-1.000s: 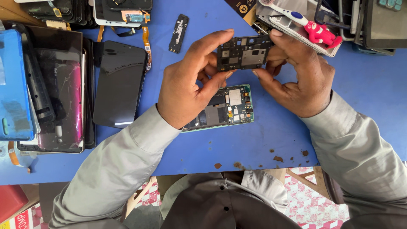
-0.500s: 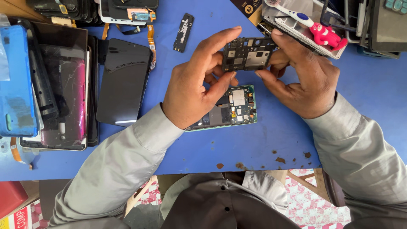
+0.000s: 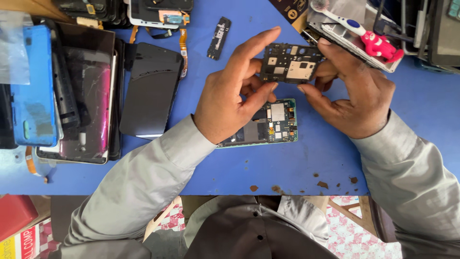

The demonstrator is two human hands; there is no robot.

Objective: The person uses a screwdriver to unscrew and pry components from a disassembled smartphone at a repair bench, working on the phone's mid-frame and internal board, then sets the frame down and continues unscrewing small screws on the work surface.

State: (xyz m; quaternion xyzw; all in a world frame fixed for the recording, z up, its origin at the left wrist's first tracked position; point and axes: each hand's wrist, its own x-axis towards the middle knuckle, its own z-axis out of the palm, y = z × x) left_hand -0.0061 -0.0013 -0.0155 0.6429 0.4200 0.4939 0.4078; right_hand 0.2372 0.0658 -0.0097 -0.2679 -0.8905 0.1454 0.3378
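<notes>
Blue table (image 3: 326, 158), black circuit board (image 3: 291, 63) raised slightly higher between both hands, opened phone (image 3: 268, 125) unmoved.

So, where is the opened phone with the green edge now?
In the head view, the opened phone lies on the blue table, partly under the left hand, below the held black frame.

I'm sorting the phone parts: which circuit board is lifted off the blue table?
The dark rectangular board, pinched between the left hand and right hand. The green-edged board in an opened phone lies flat on the blue table beneath them.
</notes>
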